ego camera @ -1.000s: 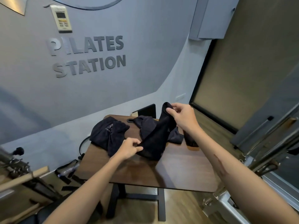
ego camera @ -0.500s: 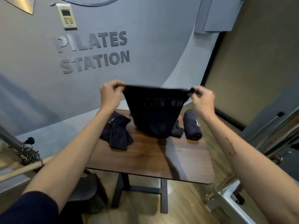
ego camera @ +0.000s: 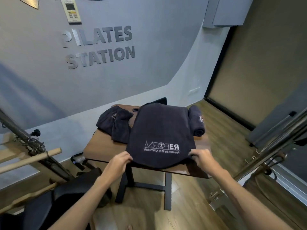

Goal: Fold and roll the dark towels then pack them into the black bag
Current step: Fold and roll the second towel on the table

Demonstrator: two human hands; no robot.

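A dark towel [ego camera: 160, 128] with a mirrored white logo lies spread flat along the wooden table [ego camera: 103, 146], its near edge hanging over the table's front. My left hand [ego camera: 120, 161] pinches its near left corner and my right hand [ego camera: 201, 157] pinches its near right corner. A rolled dark towel [ego camera: 196, 121] lies at the table's right side. A crumpled dark towel [ego camera: 116, 122] sits at the back left. A black object [ego camera: 159, 100], perhaps the bag, peeks out behind the spread towel.
The table stands on a black leg frame [ego camera: 167, 190] over a wood floor. Pilates equipment with metal bars [ego camera: 272, 143] lies to the right, a wooden bar [ego camera: 31, 159] and frame to the left. A black seat [ego camera: 54, 203] is at lower left.
The towel, held up stretched in the air half a second ago, now lies spread on the table. Both hands came down to the near edge, still holding its corners.
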